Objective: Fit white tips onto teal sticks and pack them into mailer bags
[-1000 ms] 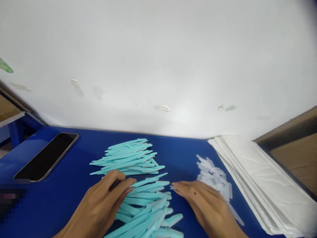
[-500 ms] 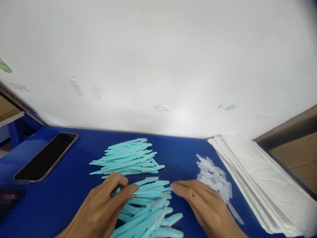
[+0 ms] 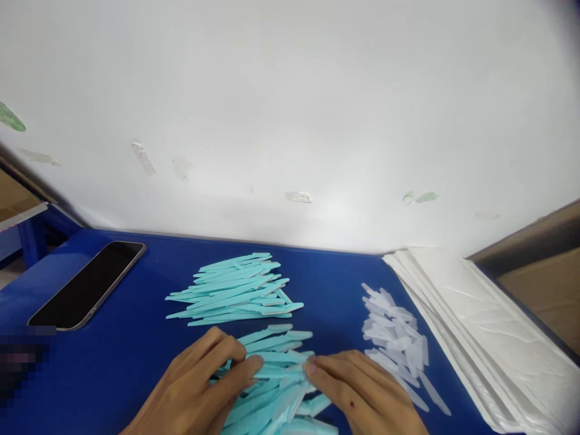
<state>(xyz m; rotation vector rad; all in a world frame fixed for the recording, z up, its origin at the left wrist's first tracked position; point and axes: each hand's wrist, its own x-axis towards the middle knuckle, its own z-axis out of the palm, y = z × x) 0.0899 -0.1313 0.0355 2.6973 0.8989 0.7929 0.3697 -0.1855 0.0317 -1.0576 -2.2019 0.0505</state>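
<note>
Over the nearer heap of turquoise eyebrow razors (image 3: 272,402), my left hand (image 3: 199,380) is closed, thumb and fingers pinching the handle of one razor (image 3: 283,373). My right hand (image 3: 362,386) has its thumb and fingertips pressed together at that razor's blade end; whether a cap is between them is hidden. A second pile of turquoise razors (image 3: 235,290) lies just beyond, handles to the left. Translucent white blade caps (image 3: 396,329) are scattered beyond and to the right of my right hand.
A black-screened phone (image 3: 88,287) lies at the left on the blue table (image 3: 154,278). White plastic packaging (image 3: 489,338) is stacked along the right side. A white wall (image 3: 290,121) rises behind the table, and cardboard (image 3: 544,290) stands at the far right.
Both hands have shifted slightly toward me and to the right over the nearer heap. My right fingertips are now on a lower razor's end. More of the cap pile shows.
</note>
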